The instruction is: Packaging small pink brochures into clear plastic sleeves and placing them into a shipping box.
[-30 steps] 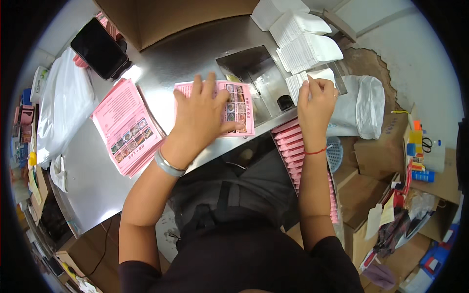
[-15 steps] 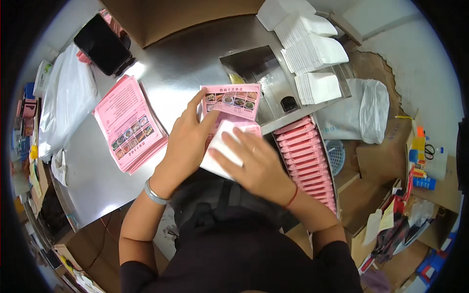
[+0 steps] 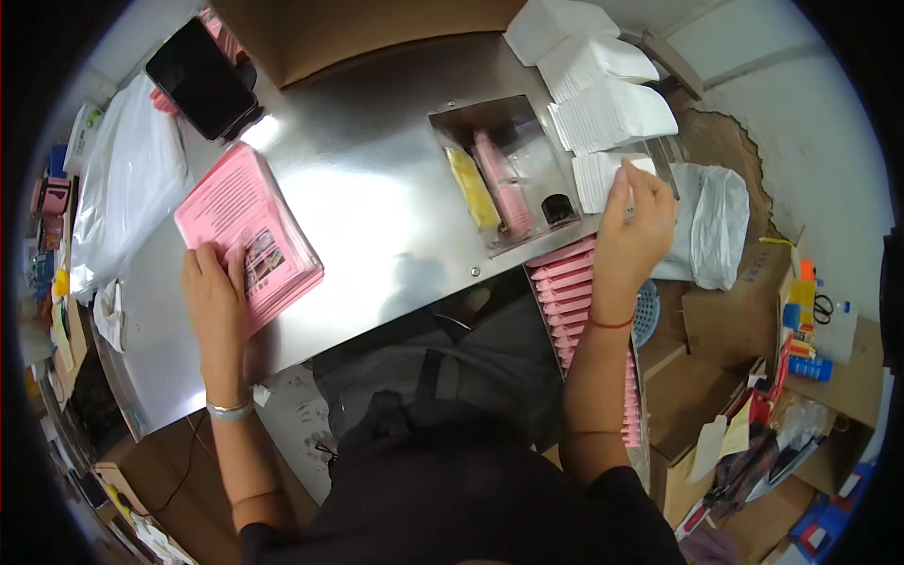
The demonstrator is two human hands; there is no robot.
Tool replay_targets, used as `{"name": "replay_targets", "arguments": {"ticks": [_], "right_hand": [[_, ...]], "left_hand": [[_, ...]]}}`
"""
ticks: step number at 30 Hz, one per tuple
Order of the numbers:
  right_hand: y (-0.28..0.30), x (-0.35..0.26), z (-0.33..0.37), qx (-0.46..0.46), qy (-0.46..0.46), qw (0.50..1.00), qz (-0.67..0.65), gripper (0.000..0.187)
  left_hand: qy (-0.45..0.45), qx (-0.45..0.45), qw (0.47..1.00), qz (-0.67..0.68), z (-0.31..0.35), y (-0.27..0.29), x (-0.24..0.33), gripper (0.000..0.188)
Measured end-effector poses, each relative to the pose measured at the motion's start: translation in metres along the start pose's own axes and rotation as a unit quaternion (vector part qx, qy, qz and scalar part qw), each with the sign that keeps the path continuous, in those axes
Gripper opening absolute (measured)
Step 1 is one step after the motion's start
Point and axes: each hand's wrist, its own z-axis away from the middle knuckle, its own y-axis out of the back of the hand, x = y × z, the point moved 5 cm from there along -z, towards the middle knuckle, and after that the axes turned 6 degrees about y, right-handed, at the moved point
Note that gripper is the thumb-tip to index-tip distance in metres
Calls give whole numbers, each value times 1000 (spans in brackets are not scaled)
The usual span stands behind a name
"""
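Across a shiny metal table (image 3: 348,254), counted left to right, come one white plastic bag (image 3: 132,198), one dark-screened phone (image 3: 201,79), one stack of pink printed sheets (image 3: 235,202) too tight to number, and one cardboard box (image 3: 367,42) at the far edge. Sunk into the tabletop, a recess holds one yellow packet (image 3: 472,188), one pink packet (image 3: 506,188) and one small black object (image 3: 557,208). Four piles of folded white paper (image 3: 612,113) follow in a line, and below the front edge sits a row of pink packs (image 3: 565,301), partly hidden.

Glare whitens the metal mid-table; to the right are another white bag (image 3: 720,226), a blue perforated basket (image 3: 646,315) and a pale wall (image 3: 819,141) with a broken brown patch.

Fingers bent, the left hand (image 3: 215,292) lies on the near left corner of the pink stack, thumb on top; whether it grips a sheet cannot be told. Raised, the right hand (image 3: 638,221) has thumb and fingertips drawn together at the nearest white pile; any paper pinched there cannot be made out.
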Motion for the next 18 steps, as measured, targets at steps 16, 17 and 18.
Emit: {"name": "replay_targets", "arguments": {"ticks": [16, 17, 18], "right_hand": [[6, -9, 16, -131, 193, 969, -84, 28], [-5, -54, 47, -217, 278, 930, -103, 25], [-10, -96, 71, -309, 231, 898, -213, 29]], "left_hand": [[-285, -116, 929, 205, 56, -13, 178, 43], [-283, -88, 935, 194, 54, -10, 172, 51], [-312, -31, 941, 130, 49, -16, 161, 54]]}}
